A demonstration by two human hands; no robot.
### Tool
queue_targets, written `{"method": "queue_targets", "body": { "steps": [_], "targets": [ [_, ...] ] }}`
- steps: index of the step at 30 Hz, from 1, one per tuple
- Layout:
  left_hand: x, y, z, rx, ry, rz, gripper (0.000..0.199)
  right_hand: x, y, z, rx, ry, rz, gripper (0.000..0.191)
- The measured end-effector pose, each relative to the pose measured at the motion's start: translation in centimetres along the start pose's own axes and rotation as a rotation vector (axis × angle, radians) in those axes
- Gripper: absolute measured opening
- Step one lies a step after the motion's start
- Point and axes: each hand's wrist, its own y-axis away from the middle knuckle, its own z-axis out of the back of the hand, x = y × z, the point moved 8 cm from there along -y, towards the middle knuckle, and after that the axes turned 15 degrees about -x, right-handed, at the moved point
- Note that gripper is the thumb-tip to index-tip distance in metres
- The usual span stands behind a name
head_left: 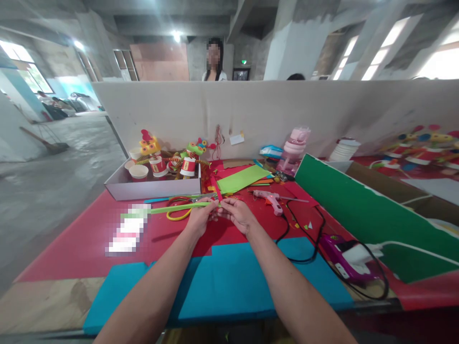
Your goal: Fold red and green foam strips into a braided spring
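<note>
Head view, looking down along two bare forearms to a table (89,239) covered in red and blue sheets. Left hand (199,217) and right hand (238,214) meeting at the middle of the red sheet, fingertips touching, fingers narrow and pinched together on a red strip (216,188) that rises from between them and leans away toward the far side. A green strip (179,208) running leftward from the left hand, flat on the table, crossing a yellow and red loop (178,215). Just right of the hands, a pink glue gun (270,198) lying on its side, its black cord (304,229) looping toward a purple power strip (340,255) near the right edge. Behind the hands, a green sheet (242,178). Far left, a white box (152,188) holding paper cup figures (172,162). Far right, a pink bottle (296,148) against a pale partition (268,110), beside a large green board (358,210). Beyond the partition, a person (214,62) standing.
</note>
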Motion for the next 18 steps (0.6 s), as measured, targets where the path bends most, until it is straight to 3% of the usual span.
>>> {"method": "queue_targets", "body": {
  "steps": [8, 12, 18],
  "targets": [
    [-0.2, 0.0, 0.0, 0.0, 0.002, 0.004, 0.037, -0.6, -0.2, 0.4, -0.02, 0.037, -0.057, 0.023],
    [-0.1, -0.1, 0.0, -0.022, 0.019, 0.029, 0.039, -0.4, -0.4, 0.5, -0.062, -0.042, -0.017, 0.027],
    [-0.2, 0.0, -1.0, 0.09, -0.089, -0.088, 0.034, -0.6, -0.8, 0.5, -0.089, -0.118, 0.045, 0.031]
  ]
}}
